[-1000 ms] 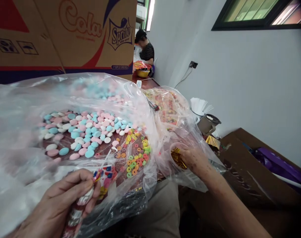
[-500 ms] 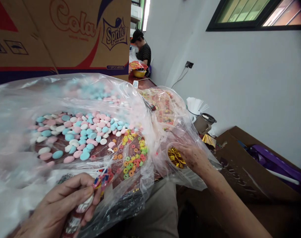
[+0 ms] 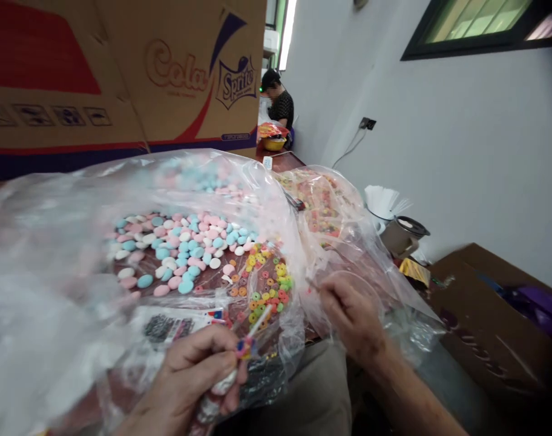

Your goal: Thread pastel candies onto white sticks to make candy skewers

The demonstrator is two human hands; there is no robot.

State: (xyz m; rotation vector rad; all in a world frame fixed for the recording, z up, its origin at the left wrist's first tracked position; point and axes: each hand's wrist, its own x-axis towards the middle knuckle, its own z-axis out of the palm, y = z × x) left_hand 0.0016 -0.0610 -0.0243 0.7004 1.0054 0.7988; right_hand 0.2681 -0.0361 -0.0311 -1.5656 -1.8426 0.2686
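Observation:
My left hand [image 3: 198, 375] is closed round a small, narrow candy packet [image 3: 224, 381] with a gathered, colourful neck. A thin white stick [image 3: 260, 321] pokes up out of that neck. To the right, my right hand [image 3: 353, 309] is pinched, with a thin strip [image 3: 311, 283] at its fingertips that looks like a twist tie. It hovers over clear plastic, apart from the packet. Beyond my hands, pink, blue and white oval candies [image 3: 180, 248] and small coloured ring candies [image 3: 269, 290] lie in and under clear plastic bags [image 3: 221, 163].
A large cardboard box [image 3: 121, 72] stands at the back left. On the right are a grey-brown mug [image 3: 400, 236], white paper strips [image 3: 382, 203], a gold packet [image 3: 414, 272] and an open carton [image 3: 494, 339]. A person [image 3: 280, 106] sits at the table's far end.
My right hand has moved left from the bundle of gold ties and closed on a thin strip. My left hand and the packet sit further right in view, the white stick now showing.

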